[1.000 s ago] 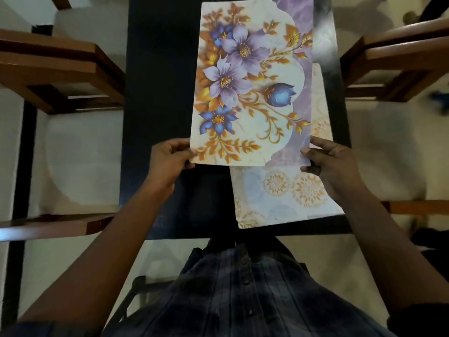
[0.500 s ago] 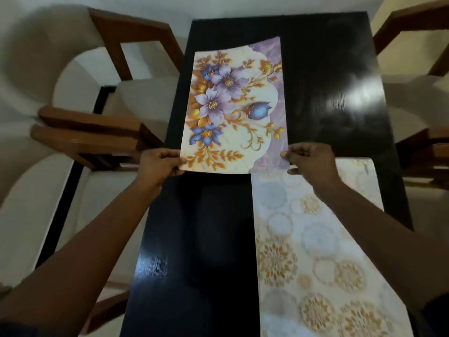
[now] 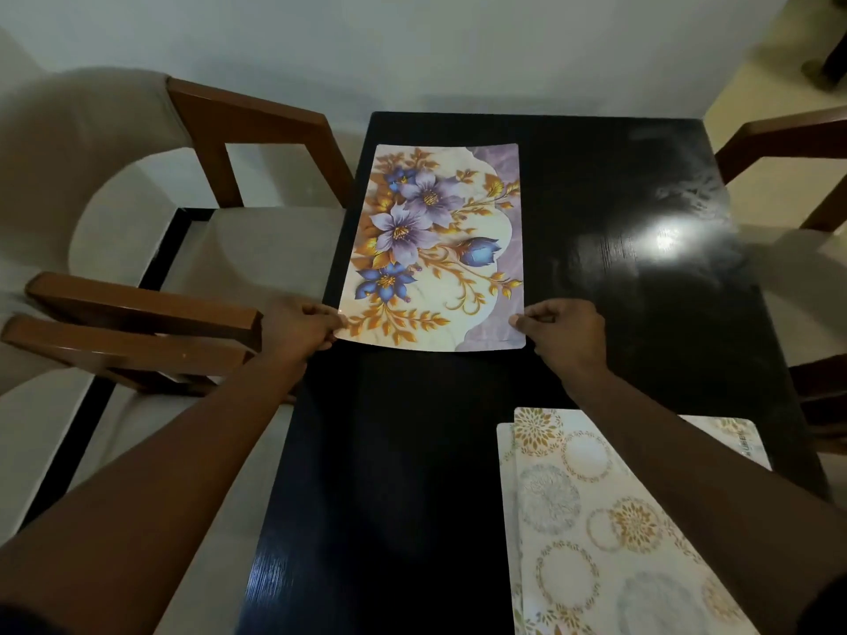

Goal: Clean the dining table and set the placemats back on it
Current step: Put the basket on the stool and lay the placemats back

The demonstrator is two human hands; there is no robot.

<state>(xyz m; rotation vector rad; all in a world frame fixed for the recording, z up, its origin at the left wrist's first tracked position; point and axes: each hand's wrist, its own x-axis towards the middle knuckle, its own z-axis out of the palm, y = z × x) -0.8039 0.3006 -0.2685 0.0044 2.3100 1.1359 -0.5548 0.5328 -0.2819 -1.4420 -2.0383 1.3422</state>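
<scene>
Pinching the near corners of a glossy floral placemat (image 3: 435, 249), the left hand (image 3: 298, 330) takes one and the right hand (image 3: 566, 332) the other. Beyond the grip, the rectangular sheet lies along the black, wood-grained table (image 3: 618, 323). Nearer, under the right forearm, circle-patterned mats (image 3: 596, 520) lie stacked.

both hands (image 3: 300, 327) (image 3: 566, 330) pinching floral placemat (image 3: 435, 245)

table (image 3: 412, 451): glossy black | far placemat (image 3: 435, 249): cream, purple/blue flowers, gold leaves, lilac edge | near placemats (image 3: 591, 533): white, gold/grey circle medallions | chairs (image 3: 137, 323): brown wood, cream seats
</scene>
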